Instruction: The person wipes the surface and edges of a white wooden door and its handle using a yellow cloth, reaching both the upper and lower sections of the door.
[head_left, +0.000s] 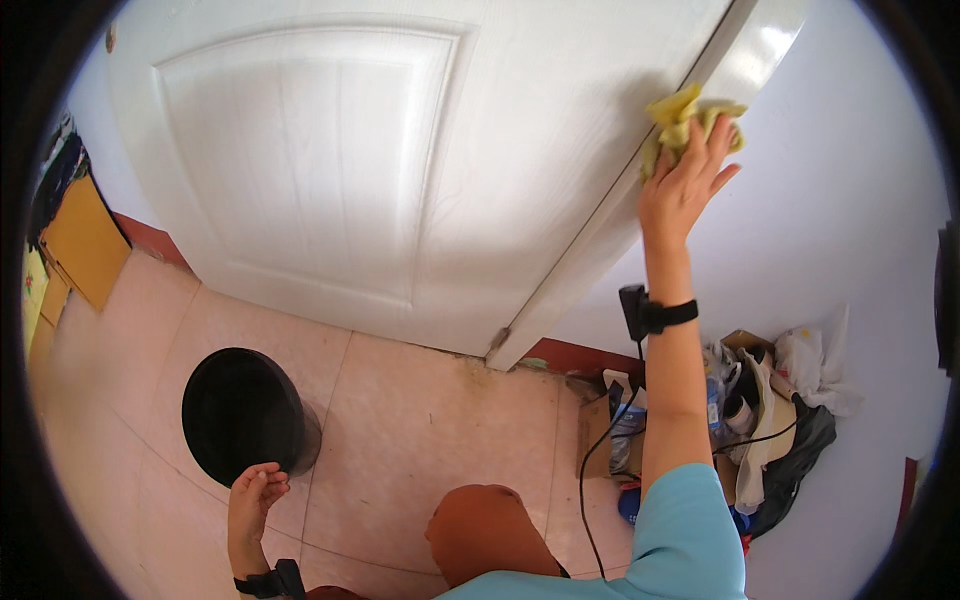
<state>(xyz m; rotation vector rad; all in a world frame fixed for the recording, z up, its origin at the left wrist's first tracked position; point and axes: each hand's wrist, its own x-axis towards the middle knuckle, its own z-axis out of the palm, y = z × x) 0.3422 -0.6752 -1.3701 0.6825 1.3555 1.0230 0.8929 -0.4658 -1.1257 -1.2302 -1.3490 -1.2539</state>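
At the upper right, my right hand (pixel 684 187) presses a crumpled yellow cloth (pixel 675 112) against the white door frame (pixel 600 230). Its fingers lie over the cloth, and the arm reaches up at full stretch. The white panelled door (pixel 310 170) fills the space left of the frame. Low on the left, my left hand (pixel 258 492) is closed, with fingertips drawn together at the near rim of a black bucket (pixel 310 440). Whether those fingers touch the rim or pinch something small cannot be made out. The bucket's inside is dark.
A cardboard box (pixel 595 437) of mixed items and bags stands against the wall beside my right arm. A black cable (pixel 583 490) hangs from the right wristband. My bent knee (pixel 490 530) is over the pink tiled floor (pixel 400 440). An orange-brown board (pixel 85 240) leans at far left.
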